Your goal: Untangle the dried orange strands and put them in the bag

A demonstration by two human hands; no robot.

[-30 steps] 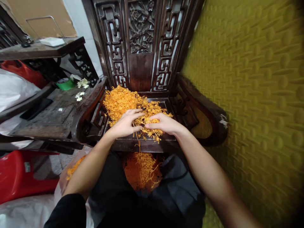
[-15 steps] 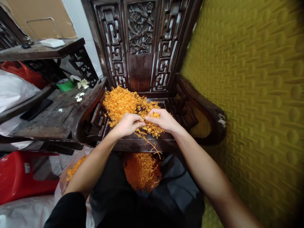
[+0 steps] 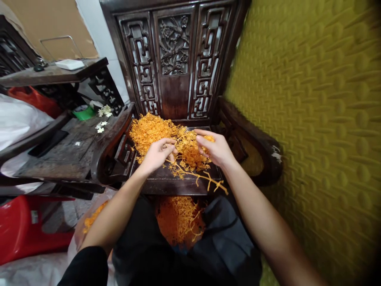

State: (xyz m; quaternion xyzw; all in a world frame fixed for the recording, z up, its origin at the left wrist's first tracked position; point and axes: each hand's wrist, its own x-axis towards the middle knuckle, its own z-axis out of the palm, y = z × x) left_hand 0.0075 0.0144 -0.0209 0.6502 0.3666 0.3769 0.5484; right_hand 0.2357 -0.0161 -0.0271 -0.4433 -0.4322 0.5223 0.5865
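Note:
My left hand point(image 3: 158, 155) pinches an orange branched stem point(image 3: 193, 173), which trails down to the right past the front edge of the dark wooden chair seat point(image 3: 178, 186). Thumb and fingers apart, my right hand point(image 3: 214, 147) hovers over the right side of the orange sprigs point(image 3: 192, 153). Behind my left hand a larger orange heap point(image 3: 151, 129) covers the seat's left part. Between my legs, below the seat, bare orange stems point(image 3: 186, 218) lie in a reddish container whose rim is partly hidden.
Curved armrests point(image 3: 258, 147) flank the seat, with a carved backrest point(image 3: 175, 93) behind. To the left are a second wooden chair with green tape point(image 3: 84, 113), a red stool point(image 3: 18, 230) and white bags point(image 3: 20, 119). A textured yellow surface point(image 3: 312, 99) rises at right.
My hands have moved apart, the right one rightward with its fingers opening. The trailing stem now reaches farther right. The view has shifted slightly.

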